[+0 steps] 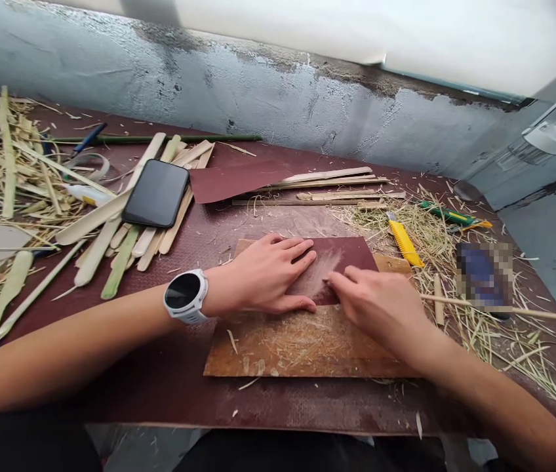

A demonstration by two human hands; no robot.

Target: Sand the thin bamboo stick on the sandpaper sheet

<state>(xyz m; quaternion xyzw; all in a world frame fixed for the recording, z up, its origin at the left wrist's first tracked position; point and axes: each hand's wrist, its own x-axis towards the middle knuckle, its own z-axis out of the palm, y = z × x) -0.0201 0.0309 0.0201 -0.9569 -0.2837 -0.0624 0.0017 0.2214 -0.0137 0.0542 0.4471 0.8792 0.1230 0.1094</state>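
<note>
My left hand lies flat with fingers spread on a dark red sheet of sandpaper, which has a pale dusty patch. The sandpaper rests on a worn brown wooden board. My right hand is closed around a thin bamboo stick. One end of the stick shows at my fingertips, touching or just above the dusty patch; the long end runs out to the right. My fingers hide the part between.
Left are a phone, flat bamboo strips and a shavings heap. Behind lies another sandpaper sheet. Right are a yellow utility knife, a green-handled tool and a blurred dark blue object. A wall borders the table.
</note>
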